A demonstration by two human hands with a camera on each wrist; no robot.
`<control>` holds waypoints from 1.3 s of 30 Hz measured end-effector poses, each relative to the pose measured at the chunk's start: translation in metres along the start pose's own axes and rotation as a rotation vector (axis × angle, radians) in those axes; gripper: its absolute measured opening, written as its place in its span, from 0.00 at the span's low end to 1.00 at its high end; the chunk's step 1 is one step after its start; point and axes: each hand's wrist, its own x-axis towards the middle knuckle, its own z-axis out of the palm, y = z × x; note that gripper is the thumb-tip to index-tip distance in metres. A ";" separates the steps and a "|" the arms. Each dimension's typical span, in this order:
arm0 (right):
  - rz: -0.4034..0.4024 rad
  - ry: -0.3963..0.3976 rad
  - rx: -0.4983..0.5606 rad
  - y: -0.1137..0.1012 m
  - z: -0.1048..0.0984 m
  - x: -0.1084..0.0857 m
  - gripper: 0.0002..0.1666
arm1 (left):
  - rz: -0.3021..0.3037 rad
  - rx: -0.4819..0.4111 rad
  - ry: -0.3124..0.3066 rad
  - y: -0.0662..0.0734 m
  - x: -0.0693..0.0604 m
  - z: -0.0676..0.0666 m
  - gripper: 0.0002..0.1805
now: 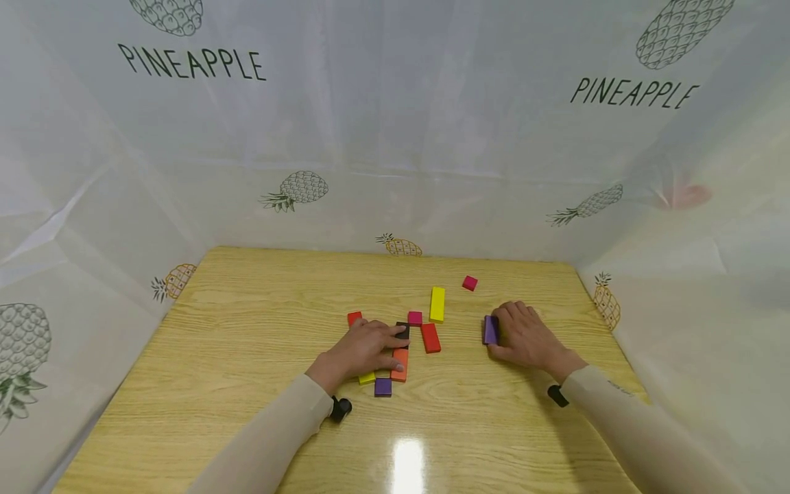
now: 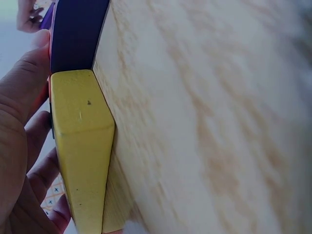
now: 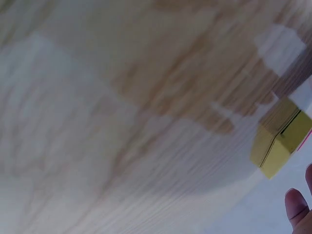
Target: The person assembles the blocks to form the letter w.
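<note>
My left hand (image 1: pixel 367 348) lies over a cluster of coloured wooden blocks, its fingers reaching across a black block (image 1: pixel 404 335) and its thumb on an orange block (image 1: pixel 401 355). Partly hidden under that hand are a yellow block (image 1: pixel 367 378) and a red block (image 1: pixel 354 318). A small purple block (image 1: pixel 382 387) sits at the cluster's near end; the left wrist view shows it end to end with the yellow one. Off to the right, my right hand (image 1: pixel 526 336) grips a longer purple block (image 1: pixel 490 330) between thumb and fingers. Only fingertips (image 3: pixel 296 207) appear in the right wrist view.
Between the hands lie a red block (image 1: pixel 431 338), a yellow block (image 1: pixel 437 305) and a small magenta block (image 1: pixel 415 318) touching the cluster. Another magenta block (image 1: pixel 470 283) is farther back. Pineapple-printed sheeting (image 1: pixel 395 137) encloses the wooden table (image 1: pixel 259 309) at the back and sides.
</note>
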 end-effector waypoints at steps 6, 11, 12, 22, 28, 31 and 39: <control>-0.020 -0.018 0.003 -0.011 -0.003 0.005 0.35 | 0.001 0.004 0.000 0.000 0.000 0.000 0.33; -0.054 -0.005 0.006 -0.021 -0.001 0.009 0.34 | 0.004 0.008 0.000 0.000 0.000 0.000 0.33; -0.064 -0.002 0.008 -0.023 0.000 0.010 0.34 | 0.005 0.007 0.000 0.000 0.000 0.000 0.33; -0.120 -0.047 0.017 -0.050 -0.001 0.015 0.34 | -0.003 -0.002 -0.003 0.000 0.001 0.000 0.33; -0.185 -0.041 0.029 -0.066 -0.001 0.017 0.35 | -0.009 -0.007 -0.007 0.001 0.000 0.000 0.33; -0.216 -0.040 0.038 -0.072 -0.001 0.017 0.35 | -0.010 -0.001 -0.008 0.001 0.000 0.001 0.34; -0.256 -0.068 0.024 -0.085 -0.002 0.015 0.35 | -0.015 0.007 -0.006 0.000 0.000 0.002 0.34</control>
